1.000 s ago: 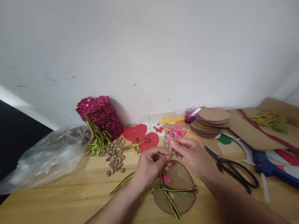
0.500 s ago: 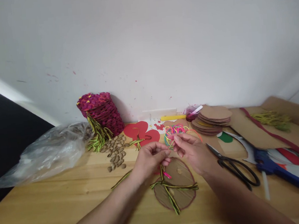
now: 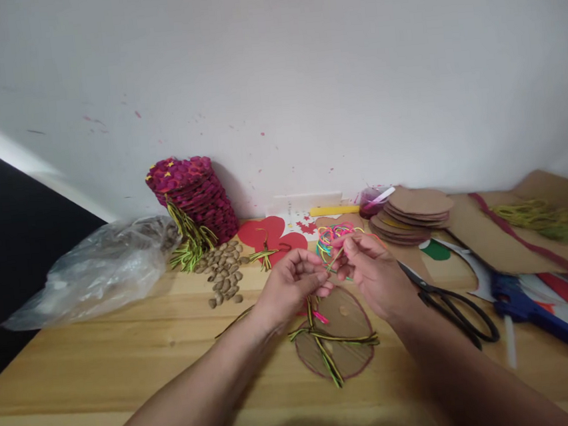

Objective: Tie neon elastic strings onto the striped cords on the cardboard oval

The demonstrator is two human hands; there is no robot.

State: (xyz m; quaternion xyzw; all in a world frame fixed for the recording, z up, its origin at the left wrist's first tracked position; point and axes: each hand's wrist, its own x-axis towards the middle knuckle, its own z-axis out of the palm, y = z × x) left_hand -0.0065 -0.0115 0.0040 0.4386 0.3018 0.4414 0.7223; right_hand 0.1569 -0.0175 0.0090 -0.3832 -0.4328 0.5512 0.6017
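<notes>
My left hand (image 3: 291, 286) and my right hand (image 3: 373, 275) meet above the wooden table (image 3: 127, 362), both closed in a pinch on a thin green-yellow strip (image 3: 335, 260) stretched between the fingertips. Just behind them lies a tangle of coloured rubber bands (image 3: 334, 236). Below the hands rest brown cardboard ovals (image 3: 347, 344) with green-yellow strips (image 3: 334, 342) crossed over them and a small pink band (image 3: 319, 317).
A dark red woven basket (image 3: 195, 198) stands by the wall beside scattered seeds (image 3: 225, 279) and a clear plastic bag (image 3: 99, 271). Red paper hearts (image 3: 271, 234), stacked cardboard discs (image 3: 412, 211), black scissors (image 3: 454, 307) and a blue glue gun (image 3: 539, 309) lie to the right.
Both hands have kept their pinch on the strip and worked it slightly; the view has tilted, so everything sits a little higher and to the right in the frame.
</notes>
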